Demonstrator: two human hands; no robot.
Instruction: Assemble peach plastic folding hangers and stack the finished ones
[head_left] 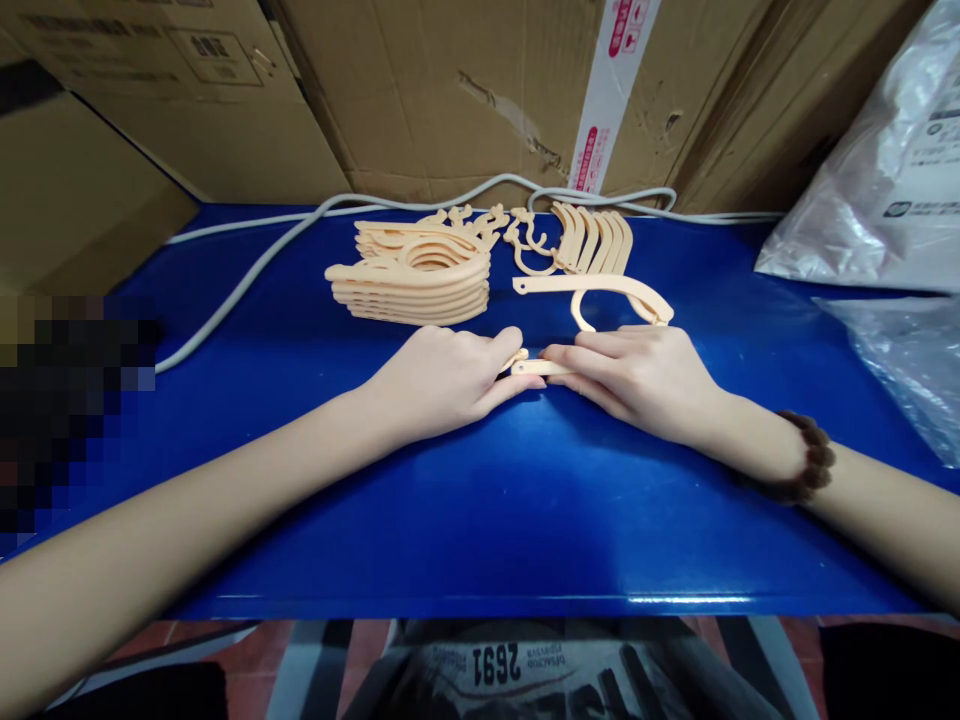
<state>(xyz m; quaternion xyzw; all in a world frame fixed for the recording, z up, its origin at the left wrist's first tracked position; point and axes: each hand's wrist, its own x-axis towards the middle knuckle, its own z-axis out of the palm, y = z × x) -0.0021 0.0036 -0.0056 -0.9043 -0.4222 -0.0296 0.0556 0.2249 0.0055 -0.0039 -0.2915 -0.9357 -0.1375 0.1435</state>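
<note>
Near the middle of the blue table, my left hand pinches a small cream plastic piece, mostly hidden by the fingers. My right hand has its fingers closed on a cream plastic arm, whose holed end points left and meets the piece at my left fingertips. Just behind my right hand lies a curved cream hanger part with a hook-shaped piece under it. A stack of cream folded hanger parts stands behind my left hand. Further right are several curved arms and loose hooks.
The blue table has a white cable running along its back and left. Cardboard boxes stand behind. Clear plastic bags lie at the right. A blurred dark area covers the left edge.
</note>
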